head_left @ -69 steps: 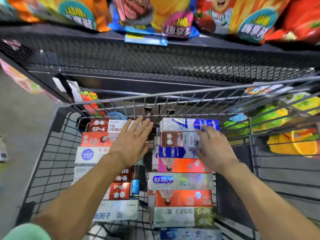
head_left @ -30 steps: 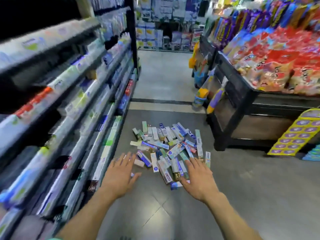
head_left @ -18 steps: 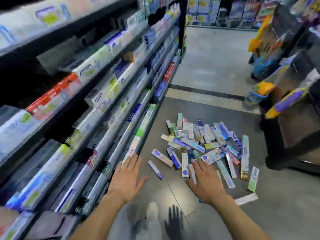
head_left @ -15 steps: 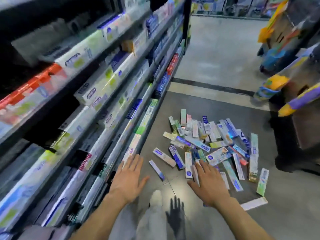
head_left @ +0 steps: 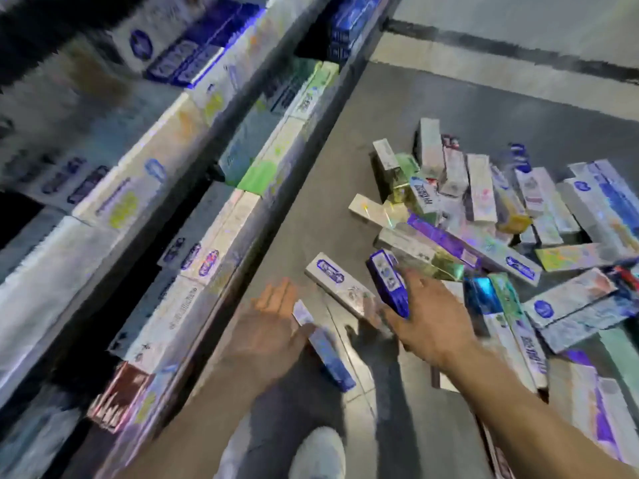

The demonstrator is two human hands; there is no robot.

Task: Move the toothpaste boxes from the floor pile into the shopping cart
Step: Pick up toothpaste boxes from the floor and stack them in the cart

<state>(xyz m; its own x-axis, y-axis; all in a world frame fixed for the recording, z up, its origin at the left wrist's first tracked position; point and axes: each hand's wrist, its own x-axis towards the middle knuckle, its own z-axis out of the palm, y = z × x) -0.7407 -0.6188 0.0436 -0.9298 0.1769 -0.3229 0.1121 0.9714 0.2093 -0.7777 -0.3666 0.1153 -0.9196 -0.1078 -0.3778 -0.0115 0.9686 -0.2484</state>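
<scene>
- R hand grips blue box, long axis running away from me.
- L hand flat, open, touching next box just to its right; L nearer.

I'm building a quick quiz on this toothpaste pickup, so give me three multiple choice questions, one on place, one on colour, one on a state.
1. The pile of toothpaste boxes lies
A. on the grey floor beside the shelves
B. in a cart

2. The box at the right hand is
A. red
B. dark blue

3. The left hand is
A. reaching low, at the blue and white box
B. raised to the shelves

Answers: 1 A, boxes scattered on floor; 2 B, its face is blue; 3 A, hand beside that box.
</scene>
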